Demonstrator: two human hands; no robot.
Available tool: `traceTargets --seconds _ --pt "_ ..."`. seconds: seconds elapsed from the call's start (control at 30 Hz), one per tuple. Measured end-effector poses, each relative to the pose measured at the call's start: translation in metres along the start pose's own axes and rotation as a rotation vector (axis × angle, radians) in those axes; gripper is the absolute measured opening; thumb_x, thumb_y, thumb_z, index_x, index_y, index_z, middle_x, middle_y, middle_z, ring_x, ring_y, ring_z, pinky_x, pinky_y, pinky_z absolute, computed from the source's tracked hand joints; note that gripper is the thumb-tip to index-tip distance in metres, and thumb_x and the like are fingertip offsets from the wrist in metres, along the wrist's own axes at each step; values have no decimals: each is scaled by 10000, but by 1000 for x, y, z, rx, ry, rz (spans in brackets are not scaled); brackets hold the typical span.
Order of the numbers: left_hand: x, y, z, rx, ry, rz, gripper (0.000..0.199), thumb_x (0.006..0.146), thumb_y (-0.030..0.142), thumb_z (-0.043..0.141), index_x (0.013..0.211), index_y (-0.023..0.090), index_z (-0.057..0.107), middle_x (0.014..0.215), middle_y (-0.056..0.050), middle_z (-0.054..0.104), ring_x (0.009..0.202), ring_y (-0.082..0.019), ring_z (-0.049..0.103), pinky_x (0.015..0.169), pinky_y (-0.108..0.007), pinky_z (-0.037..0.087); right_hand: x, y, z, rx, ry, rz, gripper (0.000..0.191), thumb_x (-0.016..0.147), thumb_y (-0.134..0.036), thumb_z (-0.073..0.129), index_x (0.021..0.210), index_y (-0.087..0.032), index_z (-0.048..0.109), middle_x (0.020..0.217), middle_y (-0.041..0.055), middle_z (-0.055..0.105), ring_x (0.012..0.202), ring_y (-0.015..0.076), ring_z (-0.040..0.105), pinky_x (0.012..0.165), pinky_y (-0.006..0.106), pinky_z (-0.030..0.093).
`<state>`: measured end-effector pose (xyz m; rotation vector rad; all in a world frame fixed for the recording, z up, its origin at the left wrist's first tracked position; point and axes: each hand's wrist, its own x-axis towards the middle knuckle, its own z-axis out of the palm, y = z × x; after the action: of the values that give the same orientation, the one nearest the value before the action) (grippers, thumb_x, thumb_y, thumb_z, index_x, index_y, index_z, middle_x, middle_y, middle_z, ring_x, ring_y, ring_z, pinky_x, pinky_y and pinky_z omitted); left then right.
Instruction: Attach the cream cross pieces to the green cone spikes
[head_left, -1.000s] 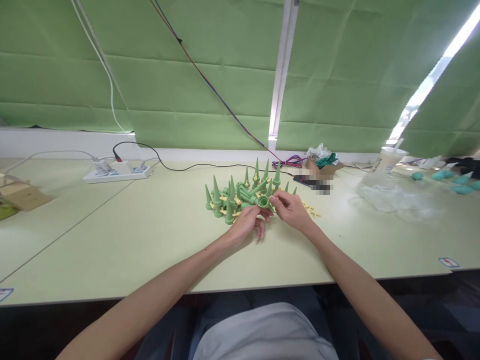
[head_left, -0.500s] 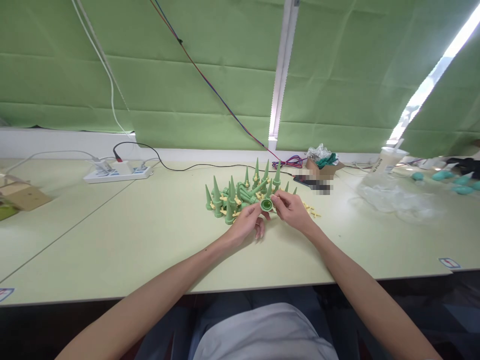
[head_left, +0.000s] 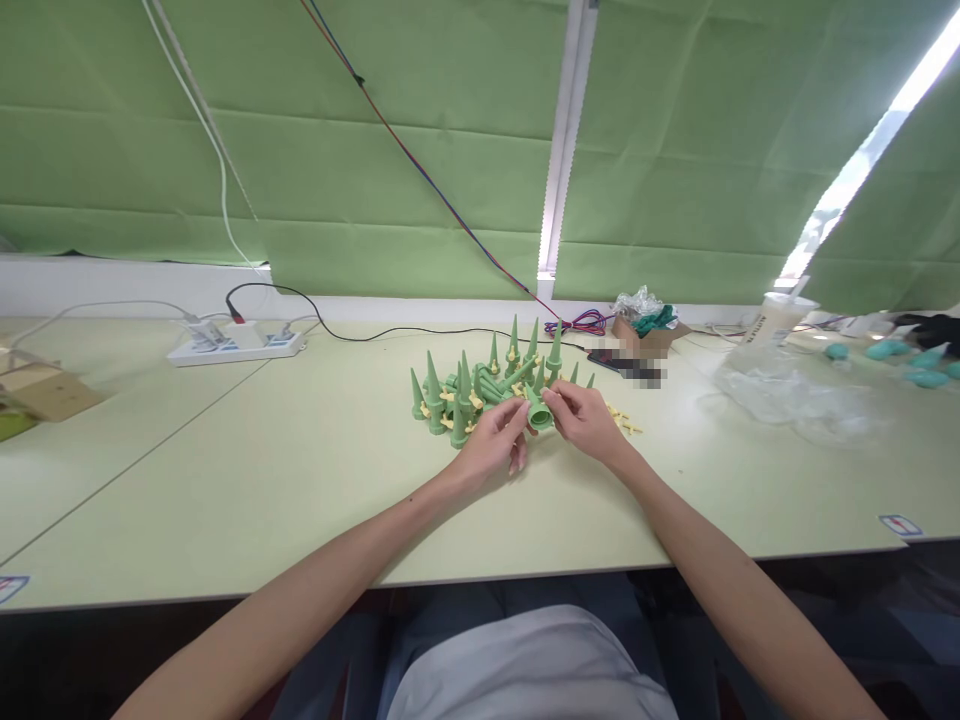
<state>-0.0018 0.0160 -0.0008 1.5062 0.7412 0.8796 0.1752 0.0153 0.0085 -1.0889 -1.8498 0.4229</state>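
A green plant watering spike [head_left: 539,416] is held low over the table, its round open end tilted toward me. My left hand [head_left: 491,440] grips it from the left between thumb and fingers. From the right, my right hand [head_left: 582,418] pinches at its side; whether a small valve is between those fingertips is hidden. Just behind my hands, several more green spikes [head_left: 433,395] stand point up with yellow valves fitted at their sides, and others lie among them. Small loose yellow valves [head_left: 624,420] are scattered beside my right hand.
A power strip [head_left: 236,345] with plugs lies at the back left. Behind the spikes are a phone [head_left: 619,364] and a small cardboard box [head_left: 649,338]. To the right stand a plastic cup [head_left: 776,318], a clear bag [head_left: 802,400] and teal pieces [head_left: 885,350].
The spike in my hands has tipped, so its open end now faces lower and more of its side shows. Both hands have stayed nearly in place.
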Motion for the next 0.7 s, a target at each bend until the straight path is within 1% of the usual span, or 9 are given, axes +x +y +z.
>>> traceTargets --seconds 0.27,0.7 --pt "-2 6 1 8 6 17 388 897 562 495 1015 194 536 574 53 539 375 -68 461 382 -197 365 0 -1 0 -4 6 -7 402 968 -425 430 640 -202 366 516 -50 352 497 99 326 516 247 275" --pt "-2 8 1 6 22 15 482 869 563 536 1149 172 531 568 59 525 369 -75 455 371 -208 352 0 -1 0 -22 4 -14 395 963 -408 438 639 -200 350 538 -52 334 507 95 307 518 248 264"
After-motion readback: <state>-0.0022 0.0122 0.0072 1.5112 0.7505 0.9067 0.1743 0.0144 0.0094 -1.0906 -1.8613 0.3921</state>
